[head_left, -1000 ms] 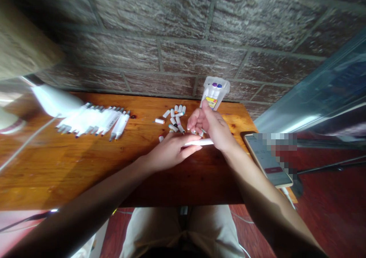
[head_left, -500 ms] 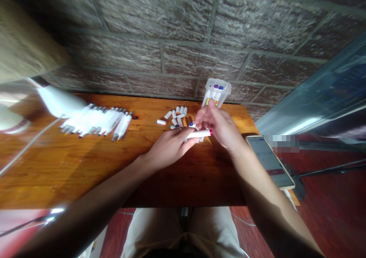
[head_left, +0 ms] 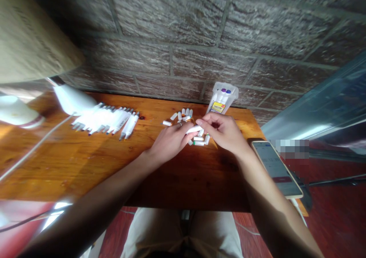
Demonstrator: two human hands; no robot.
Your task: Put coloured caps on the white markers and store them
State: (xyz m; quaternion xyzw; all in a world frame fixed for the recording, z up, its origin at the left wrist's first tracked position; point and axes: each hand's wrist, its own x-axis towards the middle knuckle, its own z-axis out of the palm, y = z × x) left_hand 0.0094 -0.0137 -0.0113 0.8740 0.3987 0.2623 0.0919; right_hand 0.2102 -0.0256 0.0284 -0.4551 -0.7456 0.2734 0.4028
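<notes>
A white marker [head_left: 195,129] lies across the fingers of my left hand [head_left: 170,142], which are closed on its body. At its far end the thumb and fingers of my right hand [head_left: 224,133] pinch together, hiding the tip. Loose white marker caps [head_left: 199,143] with coloured ends lie scattered on the table beneath and behind both hands. Just beyond my right hand leans a clear plastic marker case [head_left: 232,94] with a yellow label. A few markers stand inside it, with purple and blue ends showing.
A row of white markers [head_left: 106,120] lies on the wooden table [head_left: 108,162] to the left, by a lamp [head_left: 67,97] with its cable. At the right edge rests a phone [head_left: 276,168]. A stone-patterned wall [head_left: 194,59] rises behind the table.
My right hand, apart from the marker before, has closed its fingers at the marker's end, covering the red tip that showed. The view has shifted slightly left.
</notes>
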